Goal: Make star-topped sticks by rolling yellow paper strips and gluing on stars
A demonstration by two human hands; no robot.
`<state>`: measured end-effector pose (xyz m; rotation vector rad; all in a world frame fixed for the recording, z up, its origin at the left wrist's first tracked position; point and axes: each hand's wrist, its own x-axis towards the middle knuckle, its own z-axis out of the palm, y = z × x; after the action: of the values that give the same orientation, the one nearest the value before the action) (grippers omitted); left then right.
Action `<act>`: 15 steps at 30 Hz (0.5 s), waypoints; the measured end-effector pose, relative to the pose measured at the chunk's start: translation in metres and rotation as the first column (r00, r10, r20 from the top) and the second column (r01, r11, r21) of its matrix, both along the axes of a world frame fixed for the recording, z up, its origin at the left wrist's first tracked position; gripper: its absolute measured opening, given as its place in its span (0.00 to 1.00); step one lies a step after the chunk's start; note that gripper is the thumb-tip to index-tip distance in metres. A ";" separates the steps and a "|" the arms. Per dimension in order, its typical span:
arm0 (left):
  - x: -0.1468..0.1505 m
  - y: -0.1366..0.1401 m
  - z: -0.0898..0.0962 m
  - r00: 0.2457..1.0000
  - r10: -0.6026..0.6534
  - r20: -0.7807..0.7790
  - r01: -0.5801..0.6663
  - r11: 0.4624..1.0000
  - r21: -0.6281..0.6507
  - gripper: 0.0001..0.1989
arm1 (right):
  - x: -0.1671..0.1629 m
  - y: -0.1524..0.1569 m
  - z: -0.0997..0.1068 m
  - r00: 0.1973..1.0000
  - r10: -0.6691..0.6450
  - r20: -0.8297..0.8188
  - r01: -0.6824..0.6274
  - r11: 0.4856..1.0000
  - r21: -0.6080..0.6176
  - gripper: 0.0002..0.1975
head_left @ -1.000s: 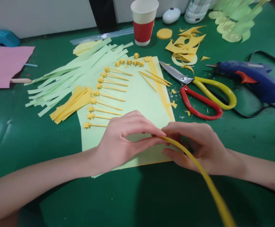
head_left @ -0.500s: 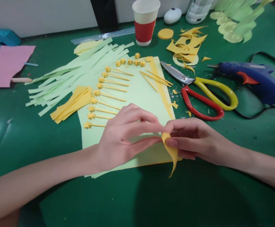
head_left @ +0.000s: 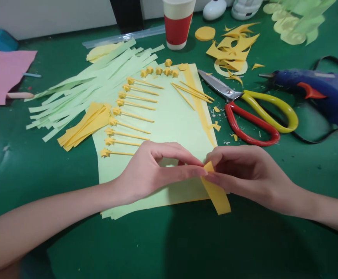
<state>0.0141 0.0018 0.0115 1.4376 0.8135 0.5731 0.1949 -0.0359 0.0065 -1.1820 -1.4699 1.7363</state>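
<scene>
Between my two hands is a yellow paper strip (head_left: 217,195), its flat tail hanging down toward me. My left hand (head_left: 160,170) pinches its upper end between thumb and fingertips. My right hand (head_left: 250,178) grips the same end from the other side, thumb in front. Under my hands lies a stack of pale green paper (head_left: 183,128). Along its left side runs a row of small yellow paper stars on thin sticks (head_left: 136,113). Several loose paper stars (head_left: 158,70) sit at its top edge, and some bare yellow sticks (head_left: 191,93) rest at its upper right.
Scissors (head_left: 229,94) with red and yellow handles lie right of the stack, beside a blue glue gun (head_left: 311,87). Yellow strips (head_left: 84,126) and pale green strips (head_left: 99,77) spread to the left. A red and white paper cup (head_left: 179,25) stands behind, near yellow paper scraps (head_left: 233,50).
The strip's tail has turned from a twisted, edge-on view to flat and facing me. My left fingers have closed in on its upper end. The camera view has shifted slightly.
</scene>
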 end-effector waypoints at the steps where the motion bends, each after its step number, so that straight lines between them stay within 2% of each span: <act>1: 0.000 -0.001 -0.001 1.000 0.003 -0.005 -0.003 1.000 0.013 0.02 | 0.000 -0.001 0.000 1.000 -0.001 0.008 0.001 1.000 0.021 0.11; 9: -0.001 -0.002 -0.002 0.999 0.004 -0.040 -0.002 0.999 0.049 0.06 | -0.002 -0.001 0.000 0.990 -0.061 0.126 0.028 0.970 0.242 0.14; 15: 0.000 -0.001 -0.001 0.999 0.006 -0.036 -0.004 0.997 0.074 0.02 | -0.001 -0.002 -0.002 0.983 -0.080 0.167 0.017 0.938 0.346 0.11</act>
<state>0.0139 0.0003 0.0100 1.5176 0.8320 0.5875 0.1935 -0.0376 0.0049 -1.1944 -1.7489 1.2964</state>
